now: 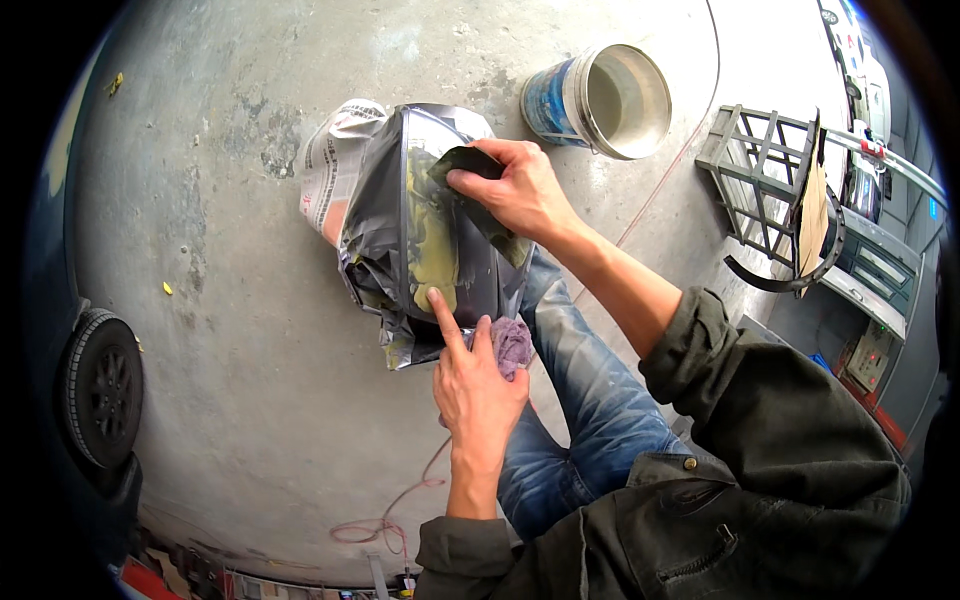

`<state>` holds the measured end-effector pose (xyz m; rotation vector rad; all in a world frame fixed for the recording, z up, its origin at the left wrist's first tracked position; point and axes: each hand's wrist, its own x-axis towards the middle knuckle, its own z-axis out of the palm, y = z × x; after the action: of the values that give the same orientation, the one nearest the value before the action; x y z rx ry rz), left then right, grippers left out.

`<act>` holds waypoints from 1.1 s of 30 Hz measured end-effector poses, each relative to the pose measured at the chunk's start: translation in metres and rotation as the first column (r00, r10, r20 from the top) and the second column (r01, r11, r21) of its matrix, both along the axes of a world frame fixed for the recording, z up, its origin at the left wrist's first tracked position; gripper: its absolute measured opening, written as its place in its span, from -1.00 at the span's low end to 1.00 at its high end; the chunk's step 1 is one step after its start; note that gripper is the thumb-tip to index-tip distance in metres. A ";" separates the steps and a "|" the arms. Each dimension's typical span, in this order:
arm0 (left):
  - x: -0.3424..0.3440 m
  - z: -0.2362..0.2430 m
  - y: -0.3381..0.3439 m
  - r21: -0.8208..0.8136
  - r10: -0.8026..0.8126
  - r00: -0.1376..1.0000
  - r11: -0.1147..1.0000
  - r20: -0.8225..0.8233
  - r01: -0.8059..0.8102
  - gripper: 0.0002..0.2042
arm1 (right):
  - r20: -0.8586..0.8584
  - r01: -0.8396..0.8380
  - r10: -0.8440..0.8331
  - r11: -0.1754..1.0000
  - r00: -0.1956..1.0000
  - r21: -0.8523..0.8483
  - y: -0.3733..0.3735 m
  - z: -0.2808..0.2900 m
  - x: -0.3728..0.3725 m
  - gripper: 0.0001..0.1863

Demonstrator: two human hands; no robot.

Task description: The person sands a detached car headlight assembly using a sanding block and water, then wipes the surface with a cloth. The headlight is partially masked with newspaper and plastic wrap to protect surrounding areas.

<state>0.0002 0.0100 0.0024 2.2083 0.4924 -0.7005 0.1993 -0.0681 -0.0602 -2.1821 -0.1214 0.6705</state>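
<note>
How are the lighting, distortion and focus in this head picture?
Head view: glare bleaches the concrete floor at upper right; a curved black fisheye border rings the scene; left hand and right hand look fairly sharp.

Dark print on the white bag (327, 168); too small to read.

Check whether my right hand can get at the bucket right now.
Probably yes: nothing visible stands between the right hand and the bucket, though that hand holds a dark sheet.
</note>
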 end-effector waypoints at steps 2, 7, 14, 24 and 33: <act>-0.001 0.000 0.000 -0.002 0.008 1.000 1.000 0.006 -0.008 -0.38 | 0.191 -0.071 0.075 0.997 0.979 -0.028 0.001 0.007 -0.003 -0.75; -0.001 -0.001 0.000 0.006 -0.012 1.000 1.000 0.009 0.012 -0.38 | 0.658 -0.347 0.466 0.884 0.592 -0.314 0.007 -0.005 -0.001 -0.55; 0.002 0.000 0.000 -0.017 0.001 1.000 1.000 -0.011 -0.001 -0.37 | 0.648 -0.361 0.603 0.798 0.465 -0.483 0.016 -0.024 -0.016 -0.66; 0.000 -0.002 -0.002 -0.017 0.003 1.000 1.000 -0.015 -0.004 -0.38 | 0.557 -0.380 0.695 0.717 0.456 -0.584 0.022 -0.013 -0.021 -0.62; 0.000 0.000 -0.003 0.021 -0.019 0.999 1.000 0.029 0.018 -0.37 | 0.572 -0.379 0.690 0.723 0.443 -0.578 0.023 -0.014 -0.025 -0.63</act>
<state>-0.0001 0.0073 0.0022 2.2421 0.4673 -0.6749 0.1745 -0.0450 -0.0744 -2.6766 -1.3308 0.0036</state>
